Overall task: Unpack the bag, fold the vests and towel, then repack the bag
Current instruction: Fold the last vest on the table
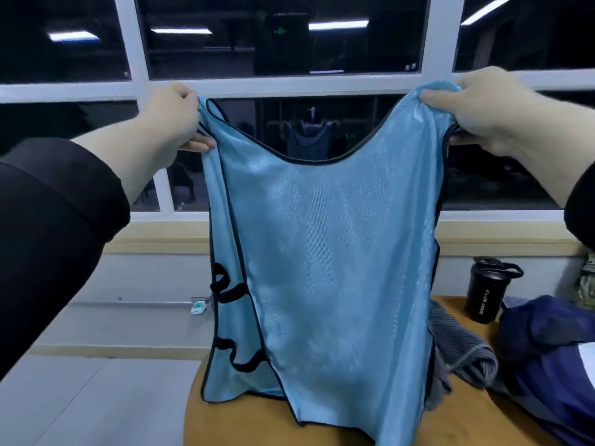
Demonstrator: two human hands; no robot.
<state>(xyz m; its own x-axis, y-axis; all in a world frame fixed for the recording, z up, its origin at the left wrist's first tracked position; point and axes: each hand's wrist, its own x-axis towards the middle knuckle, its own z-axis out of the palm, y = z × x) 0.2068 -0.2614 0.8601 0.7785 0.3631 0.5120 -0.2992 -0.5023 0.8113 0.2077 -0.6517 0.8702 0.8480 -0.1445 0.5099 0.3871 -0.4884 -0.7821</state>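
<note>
Above the table (pixel 257 423), blue vest (pixel 325 252) between both gripping hands (pixel 174 119).

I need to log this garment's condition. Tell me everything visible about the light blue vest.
The light blue vest is shiny mesh-like fabric with dark piping on its edges and black elastic loops on one side. It hangs upright, spread out, its hem reaching the round wooden table. The left hand and right hand each grip a shoulder strap.

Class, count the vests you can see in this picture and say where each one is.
1: a light blue vest, held up by its shoulder straps in the left hand and right hand above the table. Others may lie hidden behind it.
</note>
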